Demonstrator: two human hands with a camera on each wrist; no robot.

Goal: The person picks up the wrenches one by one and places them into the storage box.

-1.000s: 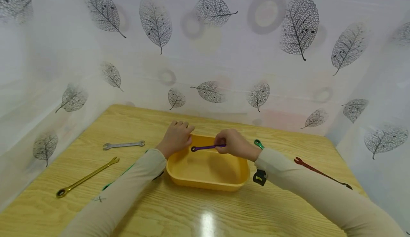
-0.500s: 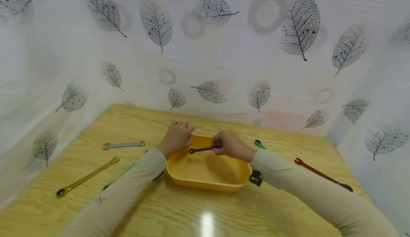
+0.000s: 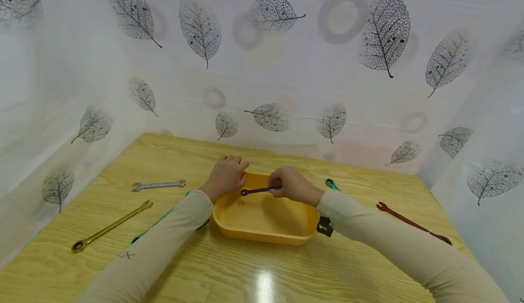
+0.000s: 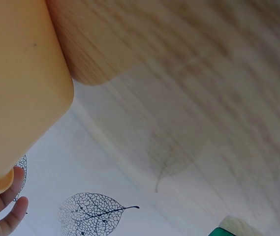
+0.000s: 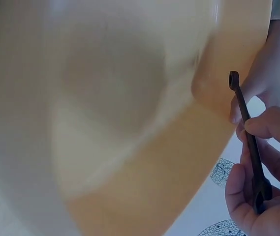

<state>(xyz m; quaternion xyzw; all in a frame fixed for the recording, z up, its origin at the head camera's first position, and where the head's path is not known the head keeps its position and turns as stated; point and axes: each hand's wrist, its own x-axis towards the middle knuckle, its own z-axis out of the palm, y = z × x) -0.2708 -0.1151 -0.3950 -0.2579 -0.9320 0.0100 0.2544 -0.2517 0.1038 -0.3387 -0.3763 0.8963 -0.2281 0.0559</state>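
Observation:
My right hand (image 3: 295, 185) pinches a small purple combination wrench (image 3: 257, 190) between thumb and fingers. The wrench hangs above the far part of a yellow plastic basin (image 3: 264, 238), its ring end pointing left. In the right wrist view the wrench (image 5: 248, 130) looks dark, with the thumb pressed on its shank and its other end against the fingers. My left hand (image 3: 225, 176) grips the basin's far left rim. The left wrist view has its fingers (image 4: 15, 214) curled at the rim, outside the basin wall (image 4: 19, 83); its thumb is hidden there.
Left of the basin lie a silver wrench (image 3: 158, 185), a gold wrench (image 3: 112, 225) and a green one (image 3: 161, 218) partly under the left sleeve. On the right are a green wrench (image 3: 332, 184), partly covered by the sleeve, and a red wrench (image 3: 409, 221). A patterned curtain (image 3: 286, 80) stands behind the table.
My right hand has shifted slightly left with the purple wrench, whose ring end has come a little lower and further left. The left hand and the basin have stayed still.

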